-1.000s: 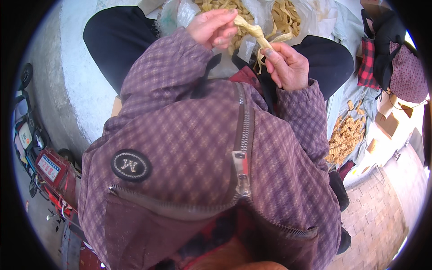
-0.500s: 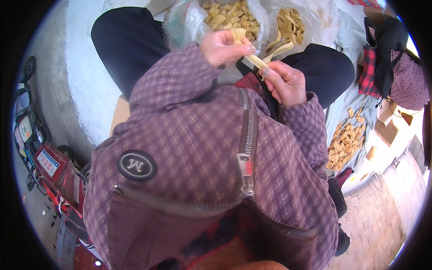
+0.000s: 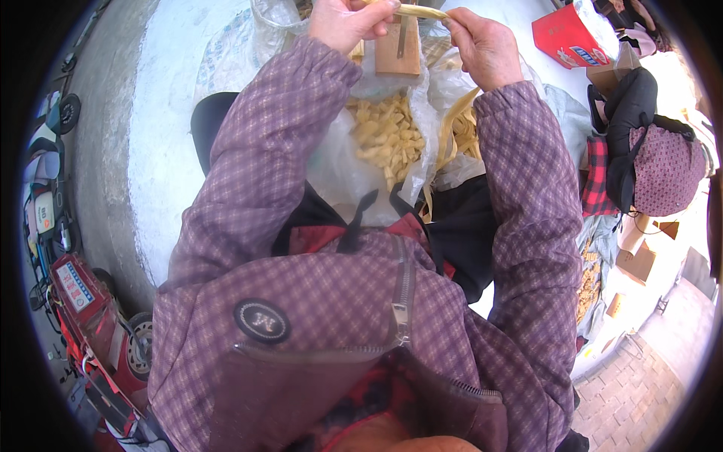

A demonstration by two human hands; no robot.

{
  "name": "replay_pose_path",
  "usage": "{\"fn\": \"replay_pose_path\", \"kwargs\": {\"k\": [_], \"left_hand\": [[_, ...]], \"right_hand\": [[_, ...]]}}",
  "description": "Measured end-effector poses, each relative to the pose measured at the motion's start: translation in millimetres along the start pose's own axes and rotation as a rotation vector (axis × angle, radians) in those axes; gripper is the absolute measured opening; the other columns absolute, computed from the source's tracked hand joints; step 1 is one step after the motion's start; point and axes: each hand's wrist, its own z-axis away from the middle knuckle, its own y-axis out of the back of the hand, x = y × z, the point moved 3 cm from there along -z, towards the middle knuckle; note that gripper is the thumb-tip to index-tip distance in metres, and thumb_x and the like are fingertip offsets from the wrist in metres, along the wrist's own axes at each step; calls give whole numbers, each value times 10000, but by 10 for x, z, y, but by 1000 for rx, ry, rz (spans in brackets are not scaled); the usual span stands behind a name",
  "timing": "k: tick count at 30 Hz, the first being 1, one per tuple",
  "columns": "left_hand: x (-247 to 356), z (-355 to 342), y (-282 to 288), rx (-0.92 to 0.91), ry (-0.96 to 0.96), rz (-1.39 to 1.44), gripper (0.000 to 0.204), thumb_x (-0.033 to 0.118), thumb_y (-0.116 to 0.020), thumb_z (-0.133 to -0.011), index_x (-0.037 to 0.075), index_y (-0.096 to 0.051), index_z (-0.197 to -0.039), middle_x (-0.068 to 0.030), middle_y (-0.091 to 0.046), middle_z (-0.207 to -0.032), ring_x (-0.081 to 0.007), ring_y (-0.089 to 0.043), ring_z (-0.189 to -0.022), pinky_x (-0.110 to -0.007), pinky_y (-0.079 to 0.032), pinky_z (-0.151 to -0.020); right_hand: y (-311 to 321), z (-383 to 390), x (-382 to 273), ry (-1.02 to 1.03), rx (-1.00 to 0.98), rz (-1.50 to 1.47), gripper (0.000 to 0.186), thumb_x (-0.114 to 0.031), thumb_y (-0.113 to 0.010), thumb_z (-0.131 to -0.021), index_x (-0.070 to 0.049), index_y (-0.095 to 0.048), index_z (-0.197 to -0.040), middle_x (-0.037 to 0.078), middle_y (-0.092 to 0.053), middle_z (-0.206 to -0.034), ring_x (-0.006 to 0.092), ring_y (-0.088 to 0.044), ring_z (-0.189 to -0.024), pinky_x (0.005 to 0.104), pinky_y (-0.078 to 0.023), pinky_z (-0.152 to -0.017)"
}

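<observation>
At the top edge of the head view, my left hand and my right hand hold the two ends of a pale yellow, flat strip. The strip runs nearly level between them, and part of my left hand is cut off by the frame. Just below the strip stands a wooden block with a narrow metal piece on its face. Nearer to me, a clear plastic bag holds a heap of small folded yellow pieces. Beside it on the right lie long loose yellow strips, partly hidden by my right sleeve.
A red tub stands at the upper right. Below it are a black and patterned bag, a red-black checked cloth and cardboard boxes. Small tan pieces lie on a sheet. A red vehicle is at the left.
Both hands have moved forward and up with the strip, farther from my body and farther apart. The strip is now nearly level. The wooden block and red tub have come into fuller view.
</observation>
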Motion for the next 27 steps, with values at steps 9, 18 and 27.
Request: {"fn": "replay_pose_path", "kwargs": {"k": [9, 18, 27], "left_hand": [[-190, 678, -87, -15, 53, -288, 153, 187, -646, -823, 53, -624, -894, -3, -593, -735, -77, -541, -630, -219, -435, -585], [-684, 1442, -565, -265, 807, 336, 376, 384, -522, -899, 29, -591, -1003, -63, -606, -898, -127, -588, -852, -270, -499, -715], [-721, 1620, -853, -533, 691, 440, 353, 215, -558, -884, -14, -529, -1151, -102, -598, -1043, -142, -603, -908, -286, -494, -813]], "right_hand": [[-337, 696, 274, -401, -178, -254, 184, -177, -560, -854, -58, -615, -984, 99, -630, -731, 197, -607, -594, 318, -482, -581], [-163, 1346, -764, -504, -83, -1111, 208, -105, -514, -913, 23, -565, -1069, 57, -629, -873, 84, -596, -606, 161, -387, -481], [24, 1936, -958, -640, -105, -1097, 230, -126, -433, -946, 43, -554, -1044, 106, -631, -904, 90, -592, -628, 177, -419, -505]]}}
